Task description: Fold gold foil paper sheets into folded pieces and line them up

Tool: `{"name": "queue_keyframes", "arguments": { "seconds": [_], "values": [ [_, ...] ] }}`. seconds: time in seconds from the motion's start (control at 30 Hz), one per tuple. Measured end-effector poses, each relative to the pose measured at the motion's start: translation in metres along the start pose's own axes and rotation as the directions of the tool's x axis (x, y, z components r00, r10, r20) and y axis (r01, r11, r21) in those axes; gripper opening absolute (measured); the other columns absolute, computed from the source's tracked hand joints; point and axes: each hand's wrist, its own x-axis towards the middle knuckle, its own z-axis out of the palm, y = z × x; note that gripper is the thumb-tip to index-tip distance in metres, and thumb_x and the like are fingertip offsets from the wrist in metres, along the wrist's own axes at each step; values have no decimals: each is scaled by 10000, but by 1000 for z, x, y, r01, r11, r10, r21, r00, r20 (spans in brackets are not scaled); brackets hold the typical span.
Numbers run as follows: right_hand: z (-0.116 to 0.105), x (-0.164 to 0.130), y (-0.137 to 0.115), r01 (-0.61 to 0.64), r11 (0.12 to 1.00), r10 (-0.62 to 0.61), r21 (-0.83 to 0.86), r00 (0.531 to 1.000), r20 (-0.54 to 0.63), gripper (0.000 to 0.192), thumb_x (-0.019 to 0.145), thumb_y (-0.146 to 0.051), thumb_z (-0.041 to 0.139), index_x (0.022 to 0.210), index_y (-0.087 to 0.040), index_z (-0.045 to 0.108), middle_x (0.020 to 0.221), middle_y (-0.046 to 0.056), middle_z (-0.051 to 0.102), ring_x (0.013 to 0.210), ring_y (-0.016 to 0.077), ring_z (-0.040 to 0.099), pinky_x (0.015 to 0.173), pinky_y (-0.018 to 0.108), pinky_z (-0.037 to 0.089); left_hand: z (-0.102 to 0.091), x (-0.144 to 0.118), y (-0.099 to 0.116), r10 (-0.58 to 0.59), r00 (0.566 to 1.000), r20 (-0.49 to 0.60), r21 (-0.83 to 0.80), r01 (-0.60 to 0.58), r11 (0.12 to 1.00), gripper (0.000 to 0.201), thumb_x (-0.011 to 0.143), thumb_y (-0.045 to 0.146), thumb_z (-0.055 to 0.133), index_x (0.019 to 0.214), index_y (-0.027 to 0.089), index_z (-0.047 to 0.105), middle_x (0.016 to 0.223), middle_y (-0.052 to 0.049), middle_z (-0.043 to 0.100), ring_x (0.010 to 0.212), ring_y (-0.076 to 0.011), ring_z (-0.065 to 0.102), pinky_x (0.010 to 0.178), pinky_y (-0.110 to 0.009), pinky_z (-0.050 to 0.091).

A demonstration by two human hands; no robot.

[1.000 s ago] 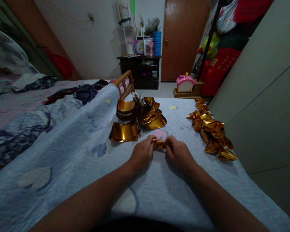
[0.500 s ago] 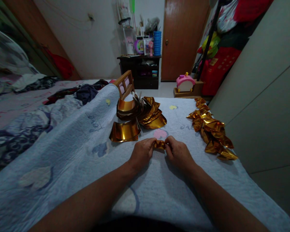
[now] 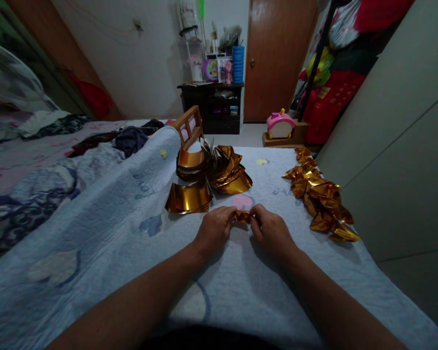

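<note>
Between my two hands is a small folded piece of shiny gold foil paper point(image 3: 243, 217), held just above the bedspread. My left hand point(image 3: 216, 226) pinches its left end, and my right hand point(image 3: 272, 228) pinches the right end. The ends themselves are hidden by my fingers. Beyond my left hand lies a short stack of flat, curved gold foil sheets point(image 3: 189, 197). Behind it spread more gold foil sheets point(image 3: 229, 170), fanned out in overlapping layers. Over to the right runs a row of folded gold foil pieces point(image 3: 319, 194), heaped against one another.
A pale blue bedspread point(image 3: 270, 296) with heart patterns covers the surface under my hands. Clothes and bedding point(image 3: 127, 141) are piled to the left. A wooden rail point(image 3: 188, 127) stands behind the foil. To the right rises a pale cabinet side point(image 3: 405, 160); a pink toy point(image 3: 280, 125) sits beyond the far edge.
Almost nothing differs. Both hands still pinch the foil paper at its ends, with only a very slight shift of the fingers and the piece.
</note>
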Motion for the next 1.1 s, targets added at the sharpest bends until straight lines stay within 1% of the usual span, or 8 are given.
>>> {"name": "queue_keyframes", "arguments": {
  "seconds": [0.37,0.53,0.63,0.77,0.83,0.9,1.0,1.1],
  "values": [
    [-1,1,0,-9,1000,9,16,1000,-26,111,896,-198,452,909,-200,562,755,52,659,673,196,599,642,288,354,2,-1,0,7,999,36,61,-9,998,273,888,72,556,1101,167,700,1048,-93,774,941,-232,733,863,-344,579],
    [-4,3,8,-56,975,62,215,998,-20,87,862,-215,477,860,-207,564,687,8,620,617,168,566,613,275,363,-4,-1,2,-87,996,14,-55,88,995,354,925,204,560,1268,150,630,1131,-121,748,986,-243,717,907,-375,564],
    [-6,6,13,-141,906,144,399,989,24,67,831,-247,511,815,-209,564,627,-23,581,561,145,529,556,257,356,-9,-1,3,-97,995,30,-125,100,987,423,923,278,583,1329,159,575,1179,-128,714,969,-237,695,912,-396,554],
    [-9,9,15,-304,774,257,556,953,163,66,762,-273,552,762,-208,562,567,-37,564,503,128,495,487,237,318,-16,1,1,15,999,37,-312,-3,950,481,900,234,596,1373,179,526,1376,-150,587,1220,-253,587,961,-379,530],
    [-11,10,14,-374,708,291,600,928,234,49,722,-256,558,727,-207,558,532,-45,544,469,115,462,464,231,296,-19,2,0,75,996,55,-405,-46,913,431,908,192,573,1339,189,560,1354,-137,598,1263,-244,558,1004,-374,502],
    [-13,10,12,-431,652,312,624,903,297,34,695,-237,558,698,-204,559,506,-46,525,442,105,426,445,227,270,-20,4,-1,117,989,94,-479,-58,876,307,930,176,544,1220,186,644,1229,-117,664,1180,-225,606,1008,-371,487],
    [-16,9,12,-492,587,305,643,870,387,78,726,-264,573,691,-194,572,487,-38,508,419,93,374,426,226,228,-19,5,-2,80,982,173,-568,33,823,193,926,182,562,1048,169,712,1050,-91,711,1007,-206,657,935,-354,496],
    [-19,8,13,-505,530,242,682,860,449,254,824,-408,591,704,-185,573,517,-32,497,425,82,348,422,225,214,-15,5,-3,-79,963,258,-684,240,689,177,871,208,643,1026,155,709,1001,-80,716,938,-200,659,869,-334,501]
  ]
}}
